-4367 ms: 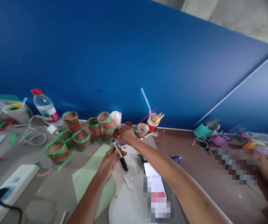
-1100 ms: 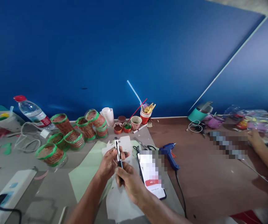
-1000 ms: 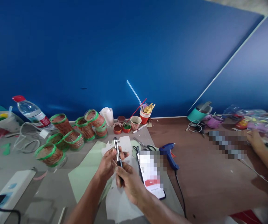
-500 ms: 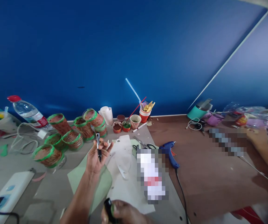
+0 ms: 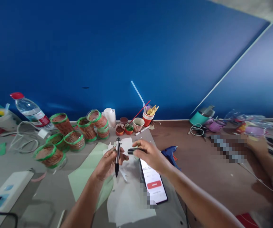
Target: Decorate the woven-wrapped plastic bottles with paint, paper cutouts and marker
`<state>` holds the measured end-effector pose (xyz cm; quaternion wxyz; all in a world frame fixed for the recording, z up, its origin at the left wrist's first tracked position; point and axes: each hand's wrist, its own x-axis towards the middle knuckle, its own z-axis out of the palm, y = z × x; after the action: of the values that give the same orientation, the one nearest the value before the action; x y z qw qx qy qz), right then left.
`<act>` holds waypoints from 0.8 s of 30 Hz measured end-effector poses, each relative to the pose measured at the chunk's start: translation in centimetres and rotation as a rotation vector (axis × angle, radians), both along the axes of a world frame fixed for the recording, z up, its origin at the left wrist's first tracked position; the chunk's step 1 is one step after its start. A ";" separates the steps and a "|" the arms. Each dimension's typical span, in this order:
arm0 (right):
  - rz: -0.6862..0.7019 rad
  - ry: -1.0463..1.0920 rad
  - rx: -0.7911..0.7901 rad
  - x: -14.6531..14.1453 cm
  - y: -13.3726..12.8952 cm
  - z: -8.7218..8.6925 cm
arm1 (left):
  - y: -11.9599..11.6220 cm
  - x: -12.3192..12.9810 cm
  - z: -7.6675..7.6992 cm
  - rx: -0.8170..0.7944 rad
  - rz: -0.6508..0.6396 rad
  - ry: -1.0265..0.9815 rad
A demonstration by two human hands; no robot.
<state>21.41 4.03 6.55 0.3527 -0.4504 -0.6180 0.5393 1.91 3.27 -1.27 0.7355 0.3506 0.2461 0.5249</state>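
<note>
In my left hand is a silver-and-black marker, pinched upright with its black end pointing down. My right hand grips a short black cap, pointing left at the marker but apart from it. Below both hands lie sheets of white paper and a pale green sheet. A phone with a lit timer screen lies under my right wrist. The scissors beside it are mostly covered by my right hand.
Several brown-and-green cylinders and a water bottle stand at the left. Small paint cups line the back. A blue glue gun lies right of the phone. Another person's hand is at the far right.
My right hand has risen from the bottom edge to beside my left hand, carrying the black cap. My left hand has moved right with the marker and turned it more upright.
</note>
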 end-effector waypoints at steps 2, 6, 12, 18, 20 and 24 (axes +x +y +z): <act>-0.021 -0.008 0.058 -0.6 1.4 0.2 | -0.1 0.2 0.1 0.021 -0.055 0.030; -0.095 0.025 0.103 -2.2 3.1 0.4 | -0.3 0.6 0.3 0.048 -0.101 0.069; -0.145 -0.026 0.203 -2.7 4.2 0.6 | -0.3 0.4 -0.1 0.102 -0.116 0.086; -0.125 -0.148 0.285 -2.3 4.9 0.9 | -0.2 0.4 -0.4 0.125 -0.149 0.087; -0.080 -0.196 0.262 -2.3 5.0 1.0 | -0.2 0.4 -0.4 0.121 -0.147 0.086; -0.054 -0.206 0.234 -2.3 5.2 1.0 | -0.1 0.3 -0.4 0.113 -0.146 0.083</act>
<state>19.11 9.24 7.56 0.3517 -0.4756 -0.6974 0.4047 2.23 3.14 -1.70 0.7401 0.4297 0.2201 0.4680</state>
